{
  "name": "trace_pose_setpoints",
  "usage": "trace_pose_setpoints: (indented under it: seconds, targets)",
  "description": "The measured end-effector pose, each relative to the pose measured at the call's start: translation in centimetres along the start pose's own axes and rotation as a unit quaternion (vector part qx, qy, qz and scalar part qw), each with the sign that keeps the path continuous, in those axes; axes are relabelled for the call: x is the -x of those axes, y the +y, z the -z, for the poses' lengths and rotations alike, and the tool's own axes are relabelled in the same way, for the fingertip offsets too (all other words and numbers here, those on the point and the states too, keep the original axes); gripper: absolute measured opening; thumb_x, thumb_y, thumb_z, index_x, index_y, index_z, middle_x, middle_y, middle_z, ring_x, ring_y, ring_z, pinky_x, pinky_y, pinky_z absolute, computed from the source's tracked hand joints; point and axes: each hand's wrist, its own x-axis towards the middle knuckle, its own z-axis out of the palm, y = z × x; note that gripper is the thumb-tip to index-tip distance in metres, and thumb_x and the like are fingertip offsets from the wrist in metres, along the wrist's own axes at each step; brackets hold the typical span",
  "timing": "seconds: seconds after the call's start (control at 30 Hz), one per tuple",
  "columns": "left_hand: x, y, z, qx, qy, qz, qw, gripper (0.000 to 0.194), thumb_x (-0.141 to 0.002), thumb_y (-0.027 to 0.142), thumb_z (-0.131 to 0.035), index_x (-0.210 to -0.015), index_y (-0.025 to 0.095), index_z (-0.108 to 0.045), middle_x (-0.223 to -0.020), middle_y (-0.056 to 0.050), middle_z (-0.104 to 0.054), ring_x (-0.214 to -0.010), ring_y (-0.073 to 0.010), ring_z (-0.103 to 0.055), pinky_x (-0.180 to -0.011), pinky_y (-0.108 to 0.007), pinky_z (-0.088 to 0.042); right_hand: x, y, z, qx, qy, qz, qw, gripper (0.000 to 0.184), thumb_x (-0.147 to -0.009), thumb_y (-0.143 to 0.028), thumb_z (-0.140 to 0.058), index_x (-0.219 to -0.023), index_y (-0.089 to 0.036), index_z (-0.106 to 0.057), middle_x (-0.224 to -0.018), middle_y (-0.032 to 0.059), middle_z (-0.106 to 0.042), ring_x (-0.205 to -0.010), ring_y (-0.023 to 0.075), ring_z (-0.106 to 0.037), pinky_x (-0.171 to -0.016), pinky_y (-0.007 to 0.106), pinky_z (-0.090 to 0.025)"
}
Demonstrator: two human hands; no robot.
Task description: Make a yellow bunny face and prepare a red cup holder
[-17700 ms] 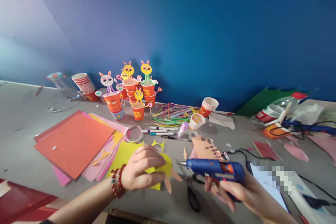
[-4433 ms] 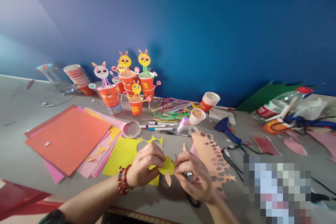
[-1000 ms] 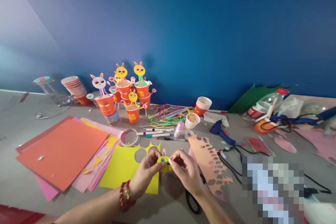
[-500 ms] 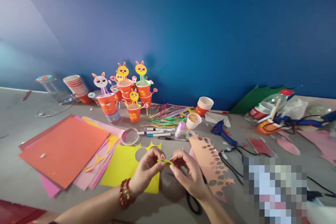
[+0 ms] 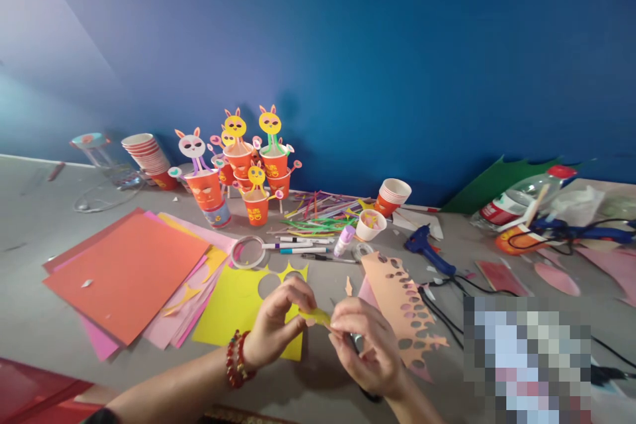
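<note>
My left hand [image 5: 281, 321], wearing a red bead bracelet [image 5: 237, 359], pinches a small yellow paper cutout [image 5: 315, 316] by its left side, seen nearly edge-on. At the cutout's right end, my right hand [image 5: 368, 344] has thumb and finger pressed together. Whether these fingertips grip the cutout itself or a tiny pale piece against it, I cannot tell. Beneath my left hand lies a yellow sheet [image 5: 228, 305] with round holes. A peach sheet [image 5: 392, 305] full of cut holes is right of my right hand. A black loop, perhaps a scissors handle, is mostly hidden under that hand.
Paper cups with rabbit-faced figures [image 5: 256, 209] stand at the back. Orange and pink sheets [image 5: 129, 271] are stacked left. Pens [image 5: 303, 250], a glue stick [image 5: 344, 240], a tape roll [image 5: 248, 252] and a blue glue gun [image 5: 430, 250] lie ahead. A bottle [image 5: 521, 195] is far right.
The right fingers have shifted from holding the cutout's right side to a pinch low at its end. The cutout has tilted, and a small peach scrap now shows beyond the right hand.
</note>
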Motion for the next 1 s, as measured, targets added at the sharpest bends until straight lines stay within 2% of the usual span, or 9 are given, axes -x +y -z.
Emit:
trace_pose_setpoints:
  seconds: [0.13, 0.4, 0.53, 0.83, 1.0]
  targets:
    - [0.0, 0.5, 0.3, -0.040, -0.012, -0.015, 0.999, 0.008, -0.093, 0.029, -0.061, -0.088, 0.023, -0.062, -0.089, -0.008, -0.063, -0.084, -0.0223, -0.058, -0.079, -0.037, -0.045, -0.1, -0.3, 0.3, 0.051, -0.009, 0.030, 0.998, 0.033, -0.080, -0.004, -0.059, -0.104, -0.026, -0.063, -0.081, 0.0066, -0.068, -0.069, 0.0214, -0.066, -0.063, 0.035, -0.056]
    - [0.0, 0.8, 0.5, -0.048, -0.023, -0.019, 0.998, 0.008, -0.091, 0.018, -0.061, -0.089, 0.023, -0.066, -0.090, -0.009, -0.064, -0.083, -0.0232, -0.059, -0.078, -0.038, -0.045, -0.1, -0.2, 0.6, 0.061, 0.009, 0.044, 0.997, 0.036, -0.079, -0.005, -0.058, -0.107, -0.028, -0.064, -0.077, 0.0056, -0.068, -0.060, 0.0205, -0.064, -0.055, 0.034, -0.054]
    - [-0.1, 1.0, 0.5, -0.058, -0.028, -0.031, 0.997, 0.010, -0.091, 0.015, -0.061, -0.091, 0.025, -0.065, -0.090, -0.008, -0.065, -0.084, -0.0225, -0.059, -0.079, -0.038, -0.045, -0.4, -0.2, 0.8, 0.069, -0.006, 0.056, 0.996, 0.038, -0.079, -0.005, -0.059, -0.108, -0.028, -0.064, -0.077, 0.0057, -0.069, -0.059, 0.0193, -0.063, -0.053, 0.032, -0.053]
    - [-0.3, 1.3, 0.5, -0.072, -0.024, -0.026, 0.997, 0.007, -0.092, 0.023, -0.061, -0.087, 0.024, -0.066, -0.088, -0.010, -0.066, -0.082, -0.0245, -0.061, -0.078, -0.040, -0.047, -1.1, -0.1, 1.7, 0.109, -0.066, 0.100, 0.987, 0.044, -0.076, -0.004, -0.059, -0.112, -0.029, -0.063, -0.075, 0.0032, -0.071, -0.060, 0.0180, -0.065, -0.054, 0.031, -0.054]
    - [-0.2, 1.4, 0.5, -0.090, -0.038, -0.043, 0.994, 0.010, -0.092, 0.016, -0.059, -0.090, 0.024, -0.064, -0.089, -0.009, -0.066, -0.084, -0.0234, -0.061, -0.080, -0.040, -0.047, -1.1, 0.0, 2.0, 0.120, -0.050, 0.104, 0.986, 0.044, -0.075, -0.004, -0.061, -0.111, -0.028, -0.064, -0.074, 0.0030, -0.072, -0.058, 0.0175, -0.066, -0.061, 0.032, -0.056]
